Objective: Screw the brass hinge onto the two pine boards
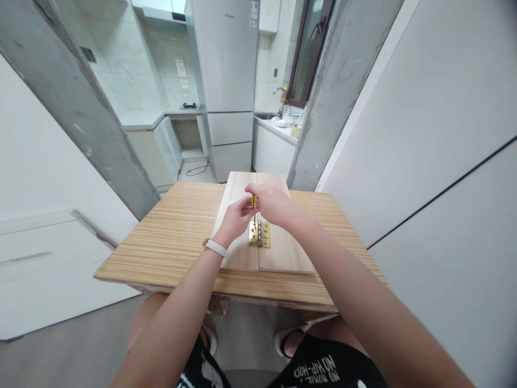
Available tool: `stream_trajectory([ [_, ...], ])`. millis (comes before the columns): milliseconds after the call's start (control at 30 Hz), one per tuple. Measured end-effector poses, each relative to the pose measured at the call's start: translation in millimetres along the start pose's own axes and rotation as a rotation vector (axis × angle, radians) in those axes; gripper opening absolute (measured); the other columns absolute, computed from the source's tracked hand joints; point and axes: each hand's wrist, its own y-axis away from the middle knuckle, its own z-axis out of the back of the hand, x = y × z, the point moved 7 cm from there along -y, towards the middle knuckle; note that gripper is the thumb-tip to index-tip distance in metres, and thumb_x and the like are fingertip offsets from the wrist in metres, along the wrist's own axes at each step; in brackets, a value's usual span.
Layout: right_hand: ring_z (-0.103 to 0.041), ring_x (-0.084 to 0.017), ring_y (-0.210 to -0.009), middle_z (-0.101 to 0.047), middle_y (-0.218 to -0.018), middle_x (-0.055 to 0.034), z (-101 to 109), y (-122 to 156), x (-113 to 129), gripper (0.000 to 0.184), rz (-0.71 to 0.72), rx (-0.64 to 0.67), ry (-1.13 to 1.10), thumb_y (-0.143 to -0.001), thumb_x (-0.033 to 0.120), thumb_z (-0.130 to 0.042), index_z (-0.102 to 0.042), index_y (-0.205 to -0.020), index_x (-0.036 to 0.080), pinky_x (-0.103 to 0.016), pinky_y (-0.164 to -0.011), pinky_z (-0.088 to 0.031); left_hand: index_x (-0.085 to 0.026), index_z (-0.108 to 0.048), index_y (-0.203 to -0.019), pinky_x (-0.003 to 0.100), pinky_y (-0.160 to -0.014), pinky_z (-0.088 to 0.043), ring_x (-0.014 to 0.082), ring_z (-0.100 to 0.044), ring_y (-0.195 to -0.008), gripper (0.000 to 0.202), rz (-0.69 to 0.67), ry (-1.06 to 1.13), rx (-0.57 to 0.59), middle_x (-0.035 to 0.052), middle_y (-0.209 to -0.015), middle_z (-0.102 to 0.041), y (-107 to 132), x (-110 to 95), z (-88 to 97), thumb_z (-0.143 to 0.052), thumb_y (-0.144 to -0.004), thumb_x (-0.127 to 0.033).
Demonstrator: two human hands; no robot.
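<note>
A screwdriver (pixel 254 201) with a yellow and black handle stands upright over a brass hinge (pixel 265 235). Wrapped around the top of its handle is my right hand (pixel 274 203), closed. My left hand (pixel 236 216) pinches the screwdriver from the left side, and its wrist wears a watch with a white band. The hinge lies open across the seam between two pale wooden boards, the left board (pixel 238 257) and the right board (pixel 285 257). Screw heads show in the hinge leaves. The screwdriver's tip meets the left leaf near its upper end.
The boards lie on a wood-grain table (pixel 161 242), whose front edge is close to my legs. Beyond it stand a tall fridge (pixel 230 59) and a sink counter (pixel 278 129). White panels flank the table on both sides.
</note>
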Motion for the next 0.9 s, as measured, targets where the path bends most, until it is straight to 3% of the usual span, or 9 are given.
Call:
stream_trajectory([
  [100, -0.067, -0.025, -0.109, -0.070, -0.123, -0.0141, 9, 6, 1, 0.043, -0.068, -0.062, 0.034, -0.093, 0.026, -0.068, -0.056, -0.134, 0.017, -0.031, -0.086, -0.047, -0.018, -0.062, -0.086, 0.024, -0.068, -0.053, 0.0144, -0.065, -0.076, 0.008, -0.011, -0.093, -0.075, 0.0004, -0.081, -0.067, 1, -1, 5.7, -0.068, -0.086, -0.023],
  [167, -0.067, -0.028, -0.106, -0.070, -0.120, -0.0165, 15, 8, 1, 0.040, -0.143, -0.120, 0.118, -0.095, 0.042, -0.066, -0.061, -0.124, 0.016, -0.035, -0.084, -0.048, -0.018, -0.058, -0.080, 0.022, -0.062, -0.050, 0.0121, -0.061, -0.070, 0.011, -0.021, -0.128, -0.108, -0.0020, -0.075, -0.062, 0, -2, 6.9, -0.068, -0.084, -0.021],
  [233, -0.068, -0.030, -0.099, -0.073, -0.109, -0.0166, 16, 9, 2, 0.036, -0.199, -0.145, 0.210, -0.098, 0.048, -0.059, -0.064, -0.112, 0.016, -0.036, -0.079, -0.047, -0.019, -0.057, -0.078, 0.022, -0.064, -0.051, 0.0123, -0.062, -0.072, 0.011, -0.037, -0.126, -0.118, -0.0020, -0.075, -0.061, 0, -2, 5.2, -0.067, -0.081, -0.016],
  [333, -0.068, -0.029, -0.089, -0.074, -0.095, -0.0147, 9, 6, 4, 0.031, -0.210, -0.146, 0.278, -0.101, 0.044, -0.053, -0.067, -0.101, 0.016, -0.035, -0.073, -0.044, -0.019, -0.058, -0.079, 0.024, -0.070, -0.055, 0.0132, -0.065, -0.077, 0.011, -0.058, -0.122, -0.137, -0.0007, -0.081, -0.065, -1, -3, 1.7, -0.064, -0.078, -0.010],
  [467, -0.067, -0.025, -0.085, -0.074, -0.093, -0.0130, 2, 2, 3, 0.029, -0.169, -0.145, 0.266, -0.104, 0.034, -0.049, -0.069, -0.093, 0.016, -0.033, -0.070, -0.040, -0.020, -0.063, -0.089, 0.026, -0.070, -0.056, 0.0146, -0.068, -0.077, 0.017, -0.023, -0.130, -0.137, 0.0005, -0.088, -0.069, -1, -1, -0.4, -0.067, -0.077, -0.009],
  [667, -0.066, -0.022, -0.089, -0.073, -0.092, -0.0114, 3, -2, 0, 0.024, -0.082, -0.069, 0.205, -0.100, 0.022, -0.052, -0.073, -0.089, 0.016, -0.031, -0.076, -0.040, -0.019, -0.068, -0.109, 0.034, -0.090, -0.059, 0.0215, -0.072, -0.102, 0.021, -0.038, -0.037, 0.016, 0.0083, -0.112, -0.073, 0, -2, -5.0, -0.064, -0.089, -0.018],
  [800, -0.068, -0.022, -0.093, -0.075, -0.098, -0.0107, 3, -4, -4, 0.021, -0.018, -0.046, 0.120, -0.096, 0.016, -0.055, -0.076, -0.098, 0.017, -0.030, -0.080, -0.043, -0.018, -0.068, -0.116, 0.037, -0.095, -0.058, 0.0238, -0.071, -0.109, 0.025, -0.024, 0.018, 0.061, 0.0104, -0.115, -0.073, -2, 3, -4.7, -0.063, -0.092, -0.020],
  [900, -0.070, -0.023, -0.101, -0.076, -0.107, -0.0105, 1, -2, -4, 0.028, 0.014, -0.040, 0.040, -0.093, 0.011, -0.056, -0.075, -0.113, 0.018, -0.030, -0.085, -0.046, -0.018, -0.067, -0.110, 0.033, -0.088, -0.058, 0.0222, -0.072, -0.101, 0.020, -0.012, 0.012, 0.037, 0.0092, -0.110, -0.073, -3, 4, -1.9, -0.066, -0.090, -0.021],
])
